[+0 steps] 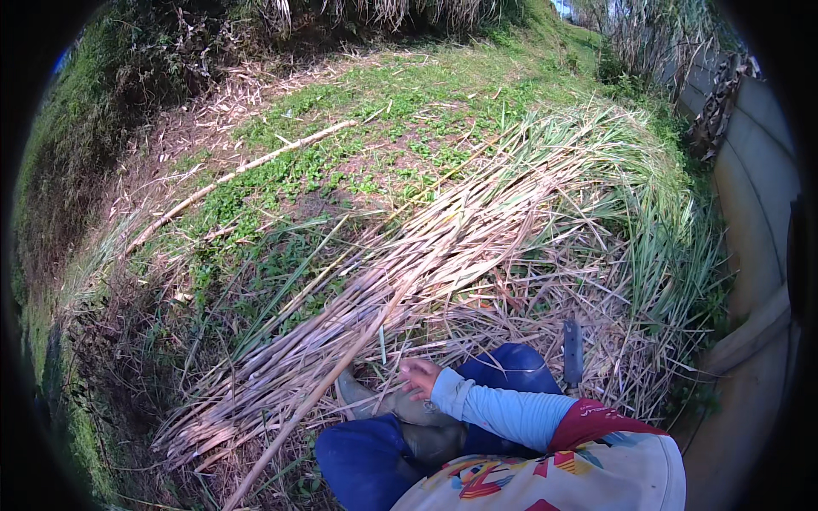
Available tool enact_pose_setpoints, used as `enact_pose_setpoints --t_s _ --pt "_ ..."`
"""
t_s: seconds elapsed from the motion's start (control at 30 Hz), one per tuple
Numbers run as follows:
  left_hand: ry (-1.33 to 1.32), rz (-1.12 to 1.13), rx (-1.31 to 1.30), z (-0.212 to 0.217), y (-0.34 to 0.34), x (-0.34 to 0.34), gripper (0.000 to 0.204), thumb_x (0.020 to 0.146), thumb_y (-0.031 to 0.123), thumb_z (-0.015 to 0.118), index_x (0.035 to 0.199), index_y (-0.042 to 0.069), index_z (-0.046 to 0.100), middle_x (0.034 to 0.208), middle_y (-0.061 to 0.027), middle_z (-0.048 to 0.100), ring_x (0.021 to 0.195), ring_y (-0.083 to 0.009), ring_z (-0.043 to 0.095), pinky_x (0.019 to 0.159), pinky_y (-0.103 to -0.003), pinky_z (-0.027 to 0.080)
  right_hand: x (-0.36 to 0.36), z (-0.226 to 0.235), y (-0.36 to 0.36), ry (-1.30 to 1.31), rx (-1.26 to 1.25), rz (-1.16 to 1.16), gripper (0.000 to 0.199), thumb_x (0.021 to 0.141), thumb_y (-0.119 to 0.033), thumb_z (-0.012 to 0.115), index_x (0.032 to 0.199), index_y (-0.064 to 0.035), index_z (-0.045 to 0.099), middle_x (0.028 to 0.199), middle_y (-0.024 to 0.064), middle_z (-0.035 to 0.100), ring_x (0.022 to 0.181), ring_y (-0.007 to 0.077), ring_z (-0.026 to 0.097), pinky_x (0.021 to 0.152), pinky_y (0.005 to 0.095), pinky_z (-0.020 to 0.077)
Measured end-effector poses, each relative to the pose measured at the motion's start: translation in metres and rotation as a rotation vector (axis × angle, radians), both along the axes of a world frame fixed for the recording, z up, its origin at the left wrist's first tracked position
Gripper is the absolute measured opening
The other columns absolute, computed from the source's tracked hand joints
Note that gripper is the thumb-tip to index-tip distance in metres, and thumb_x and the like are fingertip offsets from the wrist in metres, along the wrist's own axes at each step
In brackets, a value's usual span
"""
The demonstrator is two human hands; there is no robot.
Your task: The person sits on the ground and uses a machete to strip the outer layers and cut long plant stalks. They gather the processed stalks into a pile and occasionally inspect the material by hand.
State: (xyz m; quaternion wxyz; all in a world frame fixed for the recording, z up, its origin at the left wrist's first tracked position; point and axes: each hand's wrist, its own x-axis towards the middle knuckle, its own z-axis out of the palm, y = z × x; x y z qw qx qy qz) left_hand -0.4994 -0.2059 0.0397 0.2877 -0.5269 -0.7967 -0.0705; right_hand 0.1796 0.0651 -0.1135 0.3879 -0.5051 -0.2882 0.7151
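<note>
My right hand [419, 377] hangs above my legs, its fingers loosely bent and a little apart, with nothing visible in it. Its arm, in a light blue sleeve, reaches across from the right. Left of the hand, a long pale stick [341, 368] slants over a large heap of cut stalks [409, 281], whose green leafy ends point to the far right. Close to my right forearm is a dark, broad flat blade [572, 353], like a machete's; its handle is hidden. My left hand is out of view.
I sit with blue-trousered legs [362, 460] bent and green-brown boots [400, 407] crossed before me. Another long pole [243, 170] lies on the grass at the far left. A pale curved wall [754, 187] borders the right side, and a bushy bank [94, 128] rises at left.
</note>
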Motion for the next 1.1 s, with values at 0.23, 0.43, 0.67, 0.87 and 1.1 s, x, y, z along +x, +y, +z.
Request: enact_pose_setpoints --t_s 0.23,0.43,0.67,0.87,1.1 --pt "-0.176 0.143 0.114 -0.001 -0.051 0.007 0.053 0.08 0.046 0.07 0.114 0.005 0.063 0.1 -0.0207 0.065 0.087 -0.0394 0.063 0.075 -0.045 0.053 -0.058 0.076 0.121 0.586 0.01 -0.521 0.035 0.098 -0.039 0.059 0.124 -0.0197 0.047 0.109 0.0071 0.061 0.092 0.0292 0.065 0.078 0.0527 0.0542" --pt "-0.511 0.292 0.165 -0.039 -0.047 -0.016 0.05 0.089 0.041 0.06 0.125 0.005 0.057 0.103 -0.0199 0.062 0.09 -0.0366 0.06 0.078 -0.044 0.053 -0.082 0.235 0.117 0.753 0.509 -0.342 0.055 0.096 -0.012 0.059 0.14 -0.0159 0.026 0.109 0.0126 0.06 0.079 0.0265 0.067 0.062 0.043 0.0578" --pt "-1.077 0.381 0.406 -0.085 -0.018 -0.061 0.047 0.1 0.034 0.049 0.137 0.006 0.049 0.106 -0.0191 0.059 0.095 -0.0334 0.058 0.08 -0.042 0.053 -0.055 0.334 0.089 0.655 0.94 -0.244 0.052 0.098 -0.013 0.059 0.138 -0.0081 0.025 0.105 0.0152 0.062 0.079 0.0229 0.067 0.07 0.0398 0.0593" --pt "-0.944 0.191 0.362 -0.131 0.009 -0.088 0.038 0.095 0.024 0.063 0.124 0.001 0.061 0.102 -0.0212 0.065 0.093 -0.0379 0.063 0.081 -0.047 0.052 -0.017 0.325 0.053 0.564 0.958 -0.193 0.06 0.096 -0.015 0.064 0.142 -0.0062 0.026 0.106 0.0136 0.062 0.084 0.0227 0.068 0.075 0.0383 0.0592" --pt "-0.527 0.028 -0.14 -0.025 0.056 0.133 0.039 0.092 0.026 0.067 0.121 0.001 0.063 0.108 -0.0233 0.067 0.098 -0.0406 0.063 0.085 -0.049 0.05 0.031 0.263 0.052 0.529 0.739 -0.418 0.051 0.098 -0.014 0.06 0.141 -0.0085 0.034 0.104 0.012 0.06 0.085 0.0228 0.066 0.072 0.042 0.0584"
